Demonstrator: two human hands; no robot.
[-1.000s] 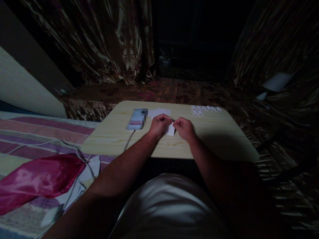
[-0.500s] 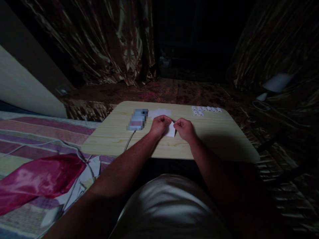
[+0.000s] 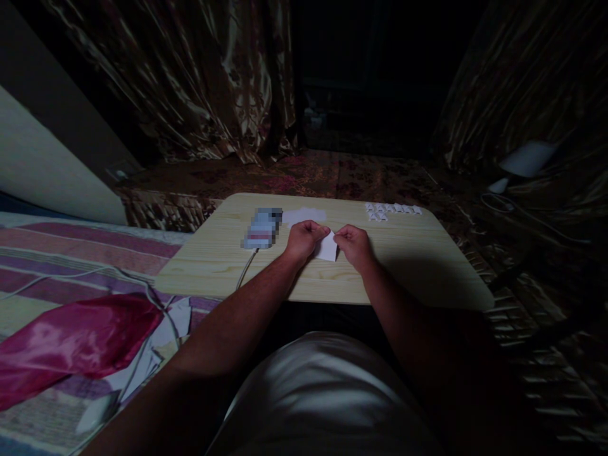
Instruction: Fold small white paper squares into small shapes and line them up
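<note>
Pos. check, head view. The left hand (image 3: 304, 239) and right hand (image 3: 354, 246) meet at the ctr of the lap table (image 3: 418, 272), knuckles up, wrists low on the wood. Btwn them is a small white paper piece (image 3: 327, 248). It lies on or just above the tabletop; I cannot tell which.

Left hand: fingers curled in, thumb and fingertips closed on the piece's left edge. Right hand: same curl, tips pinched on the upper right corner. Neither hand is spread; each has hold of the paper and nothing else. My reading is that a two-point pinch w/ wrists braced gives fine control over a piece this small, and the flat wood gives backing under it.

Surroundings:
- Just beyond the left hand lie loose white sheets (image 3: 304, 215), within short reach, likely kept there as stock.
- To their left is a device (image 3: 262, 229) (detail not legible) w/ a cable (image 3: 246, 269) running off the near edge.
- At the far right of the table, well apart from the hands, small white folded pieces (image 3: 392, 211) stand in two neat rows — I judge them set there to be out of the working area.
- Off-table, left: striped bedding (image 3: 71, 253) and a red glossy sheet (image 3: 71, 342).
- Curtains (image 3: 190, 82) hang behind. Lighting is low, so fold lines on the paper are not readable.
</note>
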